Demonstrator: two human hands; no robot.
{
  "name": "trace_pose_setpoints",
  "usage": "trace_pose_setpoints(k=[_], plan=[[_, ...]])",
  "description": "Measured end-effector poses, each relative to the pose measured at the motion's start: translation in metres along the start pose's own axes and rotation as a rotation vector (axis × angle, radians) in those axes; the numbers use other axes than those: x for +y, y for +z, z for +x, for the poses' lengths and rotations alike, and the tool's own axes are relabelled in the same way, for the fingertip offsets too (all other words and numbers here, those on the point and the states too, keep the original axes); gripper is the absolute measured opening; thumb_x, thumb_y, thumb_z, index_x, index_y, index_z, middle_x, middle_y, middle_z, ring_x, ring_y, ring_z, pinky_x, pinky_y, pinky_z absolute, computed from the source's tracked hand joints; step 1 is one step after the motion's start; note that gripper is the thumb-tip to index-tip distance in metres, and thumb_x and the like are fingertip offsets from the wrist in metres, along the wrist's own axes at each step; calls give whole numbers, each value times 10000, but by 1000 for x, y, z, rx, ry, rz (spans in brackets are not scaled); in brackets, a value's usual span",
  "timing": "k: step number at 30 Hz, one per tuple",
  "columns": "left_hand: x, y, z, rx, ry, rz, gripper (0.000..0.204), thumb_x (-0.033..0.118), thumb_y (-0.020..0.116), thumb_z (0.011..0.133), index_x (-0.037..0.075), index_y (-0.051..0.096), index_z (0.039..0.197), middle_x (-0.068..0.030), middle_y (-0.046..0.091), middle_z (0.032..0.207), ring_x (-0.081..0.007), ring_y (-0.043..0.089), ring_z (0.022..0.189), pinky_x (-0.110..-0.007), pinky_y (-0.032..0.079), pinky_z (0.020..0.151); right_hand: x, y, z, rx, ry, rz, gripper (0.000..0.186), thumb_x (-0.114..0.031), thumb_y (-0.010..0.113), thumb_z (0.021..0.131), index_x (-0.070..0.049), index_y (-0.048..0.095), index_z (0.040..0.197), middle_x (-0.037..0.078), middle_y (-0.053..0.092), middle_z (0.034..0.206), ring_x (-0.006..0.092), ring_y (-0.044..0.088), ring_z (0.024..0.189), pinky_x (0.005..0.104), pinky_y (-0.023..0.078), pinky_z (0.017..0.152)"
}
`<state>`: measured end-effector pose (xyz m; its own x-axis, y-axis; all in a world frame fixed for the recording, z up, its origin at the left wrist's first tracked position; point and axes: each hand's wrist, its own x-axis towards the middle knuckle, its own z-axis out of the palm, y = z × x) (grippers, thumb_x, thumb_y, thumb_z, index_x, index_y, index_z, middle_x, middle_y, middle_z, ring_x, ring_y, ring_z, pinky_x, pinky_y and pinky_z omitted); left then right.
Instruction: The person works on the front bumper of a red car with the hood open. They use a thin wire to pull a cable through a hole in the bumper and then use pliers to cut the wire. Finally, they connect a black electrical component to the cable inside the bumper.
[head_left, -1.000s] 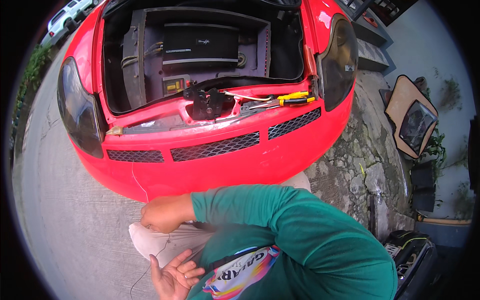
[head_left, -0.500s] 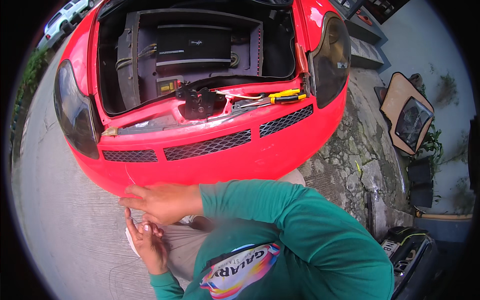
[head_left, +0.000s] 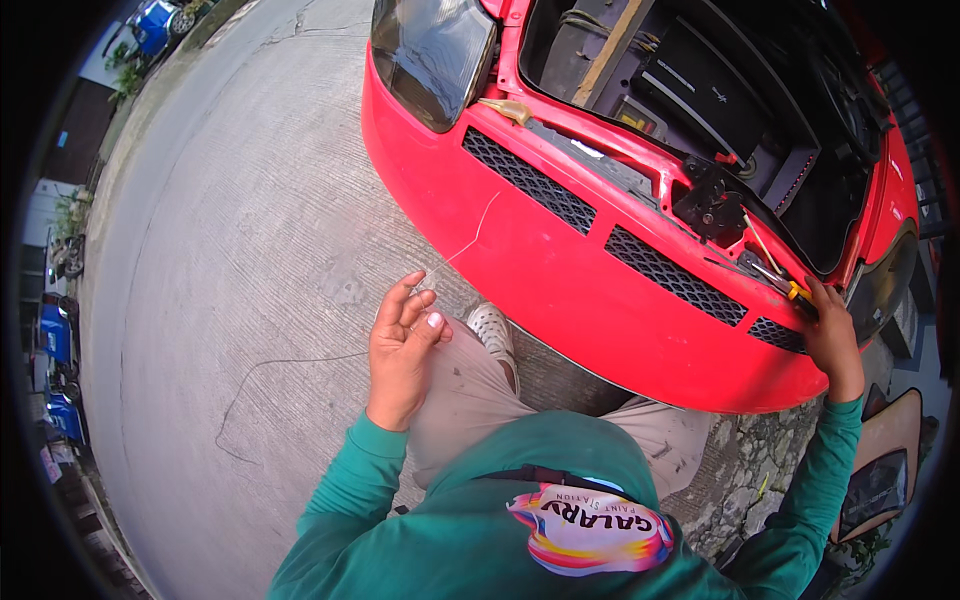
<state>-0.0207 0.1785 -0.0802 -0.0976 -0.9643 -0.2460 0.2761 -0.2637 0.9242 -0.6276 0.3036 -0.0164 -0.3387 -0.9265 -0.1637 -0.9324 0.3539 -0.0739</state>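
Beside the red car front, at far right, it would pay to steer metal tips clear of the paint. The right hand has its fingers bent over a yellow-handled tool on the front ledge; how tightly they close I cannot tell. The left hand, near left of the bumper, is half curled, a thin wire at its fingertips; whether firmly pinched I cannot tell. Light tension should prevent kinks. Counted: one car front, three mesh grilles, two hands, one yellow-handled tool; the wire may be one length or two.
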Motion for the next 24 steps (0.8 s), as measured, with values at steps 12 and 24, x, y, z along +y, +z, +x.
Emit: trace_pose_setpoints(k=[12, 24], plan=[[-3, 4, 9, 93, -61, -211, 237, 92, 681, 1103, 45, 641, 1331, -48, 689, 1136, -123, 694, 910, -322, 645, 790, 23, 6, 16, 156, -148, -108, 284, -11, 779, 884, -4, 595, 1100, 252, 656, 1104, 519, 624, 1109, 602, 504, 919], [13, 13, 13, 159, -47, 36, 110, 96, 675, 1105, 29, 673, 1193, -51, 709, 960, -136, 726, 775, -297, 625, 678, -206, 36, -60, -481, -408, 883, 429, -142, 702, 1058, -5, 662, 1462, 64, 727, 1233, 163, 636, 1160, 359, 508, 1066]])
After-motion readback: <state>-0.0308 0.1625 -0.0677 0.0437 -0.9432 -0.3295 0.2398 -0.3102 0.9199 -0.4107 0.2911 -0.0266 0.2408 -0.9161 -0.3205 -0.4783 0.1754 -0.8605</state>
